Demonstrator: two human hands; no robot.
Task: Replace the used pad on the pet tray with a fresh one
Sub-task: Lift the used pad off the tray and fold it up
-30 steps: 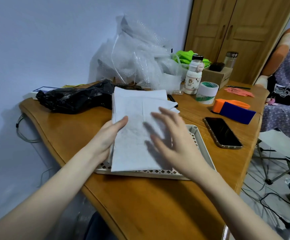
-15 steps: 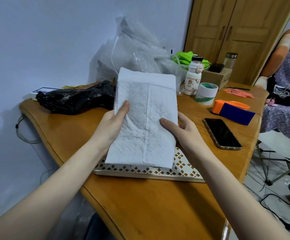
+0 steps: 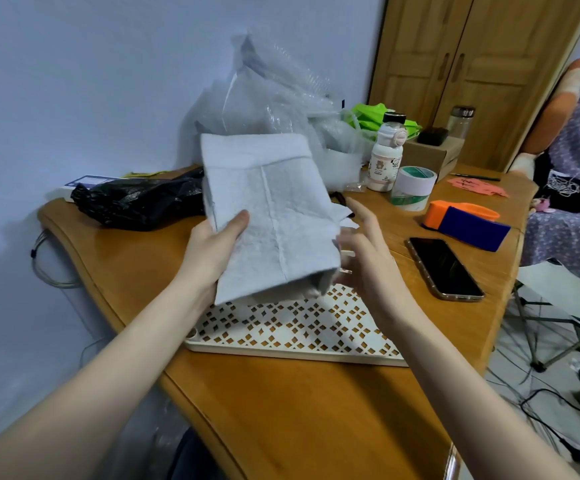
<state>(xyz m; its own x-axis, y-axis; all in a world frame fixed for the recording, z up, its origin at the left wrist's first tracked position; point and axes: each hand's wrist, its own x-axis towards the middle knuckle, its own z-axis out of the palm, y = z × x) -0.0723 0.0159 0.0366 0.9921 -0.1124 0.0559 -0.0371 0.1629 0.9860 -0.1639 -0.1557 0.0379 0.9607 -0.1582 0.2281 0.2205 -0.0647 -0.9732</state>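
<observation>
Pad [image 3: 267, 216]: folded, lifted clear above tray [image 3: 295, 327], pinched at its edge by left hand [image 3: 212, 251]. Right hand [image 3: 368, 261]: fingers spread, beside pad, blurred. Tray grid bare. Remaining, by judgement: unfolding and laying the pad.

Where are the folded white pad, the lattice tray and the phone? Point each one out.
folded white pad [image 3: 274, 216], head view, on its front face beside the centre seam.
lattice tray [image 3: 292, 327], head view, on the bare patterned floor near its front.
phone [image 3: 444, 268], head view, on the middle of its dark screen.
</observation>
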